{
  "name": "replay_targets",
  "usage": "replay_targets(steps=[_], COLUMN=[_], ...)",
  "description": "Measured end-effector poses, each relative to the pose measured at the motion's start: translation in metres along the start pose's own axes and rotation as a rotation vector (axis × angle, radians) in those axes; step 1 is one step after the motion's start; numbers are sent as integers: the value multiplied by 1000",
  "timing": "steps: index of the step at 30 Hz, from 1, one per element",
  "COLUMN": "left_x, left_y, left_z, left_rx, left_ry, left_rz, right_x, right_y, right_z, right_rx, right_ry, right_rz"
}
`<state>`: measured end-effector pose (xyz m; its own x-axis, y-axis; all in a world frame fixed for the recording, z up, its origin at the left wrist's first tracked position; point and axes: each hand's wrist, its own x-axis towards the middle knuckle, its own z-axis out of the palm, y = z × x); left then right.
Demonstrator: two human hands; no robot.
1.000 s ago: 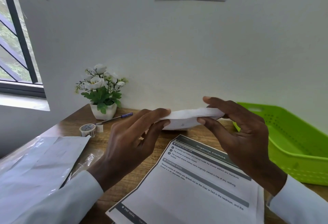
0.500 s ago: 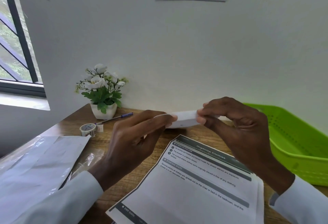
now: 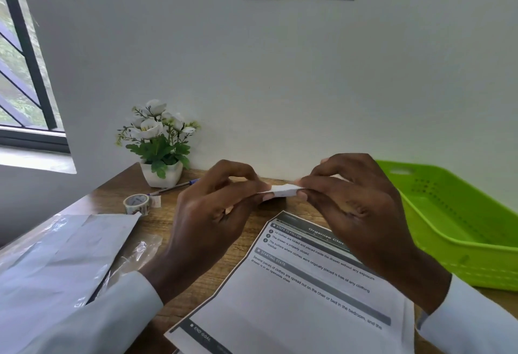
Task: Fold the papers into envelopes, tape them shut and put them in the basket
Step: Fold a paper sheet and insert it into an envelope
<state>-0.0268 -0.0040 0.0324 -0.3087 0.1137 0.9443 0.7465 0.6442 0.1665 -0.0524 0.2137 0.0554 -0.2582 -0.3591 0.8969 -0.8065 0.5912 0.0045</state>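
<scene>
Both hands are clamped on 1 folded paper (image 3: 283, 190), held in the air above the counter (image 3: 157, 224): the left hand (image 3: 215, 213) pinches its 9 o'clock end, the right hand (image 3: 356, 202) its 3 o'clock end. It looks light and thin, likely to crease or spring open, so gripping along the folded edges seems wisest. The green basket (image 3: 459, 230) waits at 3 o'clock, the tape roll (image 3: 136, 204) at 9 o'clock.
</scene>
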Motion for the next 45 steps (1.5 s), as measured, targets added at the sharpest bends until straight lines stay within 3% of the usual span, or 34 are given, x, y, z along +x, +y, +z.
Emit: replay_targets(steps=[6, 19, 28, 31, 35, 40, 45], left_x=[-2, 2, 21, 22, 21, 19, 14], left_y=[1, -5, -7, -9, -16, -17, -24], left_z=[2, -2, -15, -15, -16, -15, -12], left_rx=[32, -4, -205, -161, -159, -310, -475], left_ry=[-51, -7, 228, 201, 53, 34, 27], left_rz=[128, 106, -41, -57, -117, -307, -594], right_x=[-3, -5, 40, 74, 108, 115, 101], right_y=[-17, 15, -1, -16, -23, -19, -15], right_z=[2, -2, -16, -16, -5, 19, 44], right_rx=[-139, -54, 404, 479, 434, 315, 454], right_ry=[-37, -38, 134, 170, -34, -510, -602], right_rz=[-161, -63, 174, 145, 74, 179, 305])
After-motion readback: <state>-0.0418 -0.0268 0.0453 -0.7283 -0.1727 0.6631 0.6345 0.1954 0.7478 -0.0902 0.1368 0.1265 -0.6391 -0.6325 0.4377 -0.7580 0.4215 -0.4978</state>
